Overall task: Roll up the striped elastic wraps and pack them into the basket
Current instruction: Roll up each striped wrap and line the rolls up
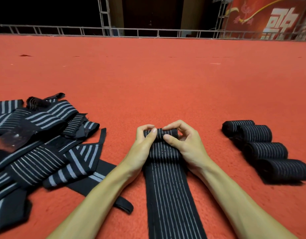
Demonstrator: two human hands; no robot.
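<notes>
— While we look down at the striped wrap, where do our hands sit on it?

— At its far end, both of them. Our left hand curls over the left part of the small roll formed there, fingers on top and thumb pressed against the near side. Our right hand pinches the right part of the same roll, index finger bent over it and thumb against its front.

— So both are clenched on the roll?

— Yes, each grips it; neither lies slack. The roll sits between the two hands, touching both, and it is slim.

— And the rest of the wrap?

— It runs flat on the red carpet from the roll back toward us, between our forearms, and passes out at the bottom edge of the view. Its pale stripes run lengthwise.

— What do we see left of the wrap?

— A loose pile of unrolled wraps, black with grey stripes, lying across one another. One black strap end from it passes under our left forearm.

— And right of the wrap?

— Four rolled wraps in a row, side by side and touching, well apart from our right hand.

— Beyond the wrap?

— More carpet, then a metal truss rail, and a red banner far off to the right behind it.
</notes>
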